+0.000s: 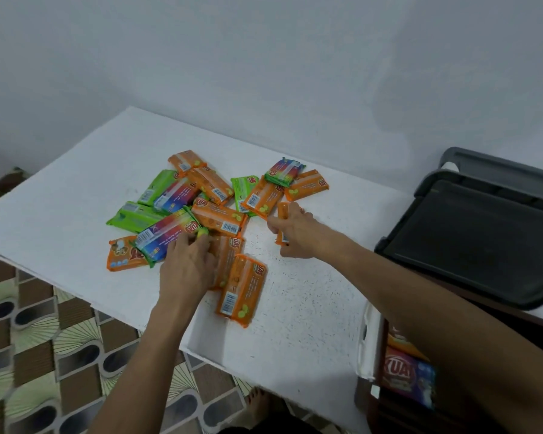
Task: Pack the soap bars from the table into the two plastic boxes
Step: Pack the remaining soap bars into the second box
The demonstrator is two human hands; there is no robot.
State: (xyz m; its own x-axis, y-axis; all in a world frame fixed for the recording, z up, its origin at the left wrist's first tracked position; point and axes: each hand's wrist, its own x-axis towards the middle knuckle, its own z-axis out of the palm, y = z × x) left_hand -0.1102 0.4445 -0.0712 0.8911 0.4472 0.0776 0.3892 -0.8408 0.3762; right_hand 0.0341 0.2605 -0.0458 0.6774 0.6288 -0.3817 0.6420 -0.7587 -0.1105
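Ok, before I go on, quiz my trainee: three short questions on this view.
1. True or false: the right-hand grip holds a green soap bar.
2. Which wrapper colour is most common among the soap bars on the white table? A green, B orange, C rainbow.
3. How many rainbow-wrapped bars show?
Key: 1 false, it holds an orange bar. 2 B. 3 three.
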